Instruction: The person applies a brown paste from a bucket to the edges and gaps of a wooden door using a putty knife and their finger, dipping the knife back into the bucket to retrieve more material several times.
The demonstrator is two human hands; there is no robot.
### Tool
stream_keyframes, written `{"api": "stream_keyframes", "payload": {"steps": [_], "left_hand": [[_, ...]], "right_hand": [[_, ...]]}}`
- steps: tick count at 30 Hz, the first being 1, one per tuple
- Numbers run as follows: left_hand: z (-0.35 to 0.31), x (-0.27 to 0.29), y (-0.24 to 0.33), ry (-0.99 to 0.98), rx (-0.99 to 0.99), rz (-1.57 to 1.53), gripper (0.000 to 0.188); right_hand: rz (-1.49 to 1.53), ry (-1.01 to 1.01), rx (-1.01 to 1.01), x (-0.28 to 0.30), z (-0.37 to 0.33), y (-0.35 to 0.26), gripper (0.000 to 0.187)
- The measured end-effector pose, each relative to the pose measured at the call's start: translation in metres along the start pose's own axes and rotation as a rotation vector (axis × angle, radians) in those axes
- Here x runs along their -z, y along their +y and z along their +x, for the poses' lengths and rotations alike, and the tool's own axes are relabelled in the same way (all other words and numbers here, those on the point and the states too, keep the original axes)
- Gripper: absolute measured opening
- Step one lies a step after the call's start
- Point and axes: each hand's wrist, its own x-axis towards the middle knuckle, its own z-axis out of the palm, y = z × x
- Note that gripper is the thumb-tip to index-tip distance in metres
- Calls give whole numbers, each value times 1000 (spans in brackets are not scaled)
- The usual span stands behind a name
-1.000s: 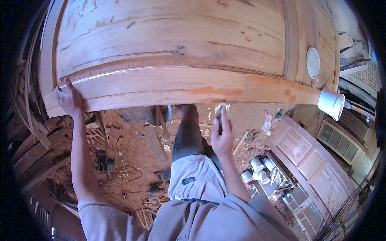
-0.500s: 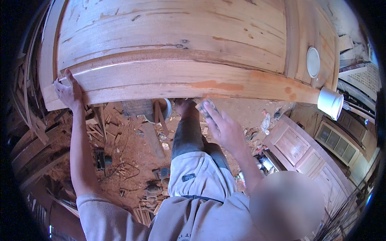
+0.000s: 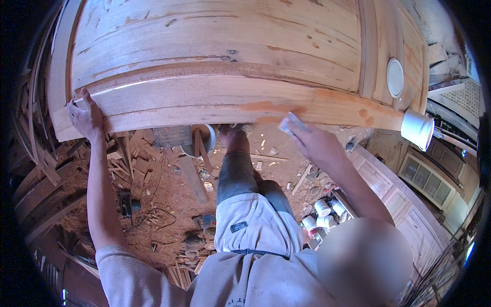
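Observation:
A large panelled wooden door (image 3: pixel 169 102) lies across the top of the view, with orange-brown filler smears (image 3: pixel 268 106) along its near rail. My left hand (image 3: pixel 88 116) rests on the rail's left end, thumb and fingers spread on the wood. In my right hand (image 3: pixel 318 145) is a small, pale, folded piece of sandpaper (image 3: pixel 292 123), pinched between the fingers at the rail's near edge, beside the smears. Whether the sandpaper touches the wood is hard to tell.
A white tub (image 3: pixel 417 130) stands at the door's right end, near a round white lid (image 3: pixel 395 78). Below are a bucket (image 3: pixel 205 139), wood scraps, a cable and several small cans (image 3: pixel 322 207). Another panelled door (image 3: pixel 394 189) leans at the right.
My right hand has moved to the right with the sandpaper, its forearm swinging outward, uncovering cans on the floor. My left hand stays on the rail.

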Motion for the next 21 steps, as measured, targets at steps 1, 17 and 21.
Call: {"api": "stream_keyframes", "payload": {"steps": [1,17,21], "left_hand": [[0,0,-2,2,-3,9,94],[-2,-1,3,-19,36,-26,98],[-3,4,10,-35,22,-39,96]], "right_hand": [[-2,-2,0,4,-6,10,38],[544,780,-347,-107,-1,-39,52],[549,796,-364,-137,-1,-36,48]]}}
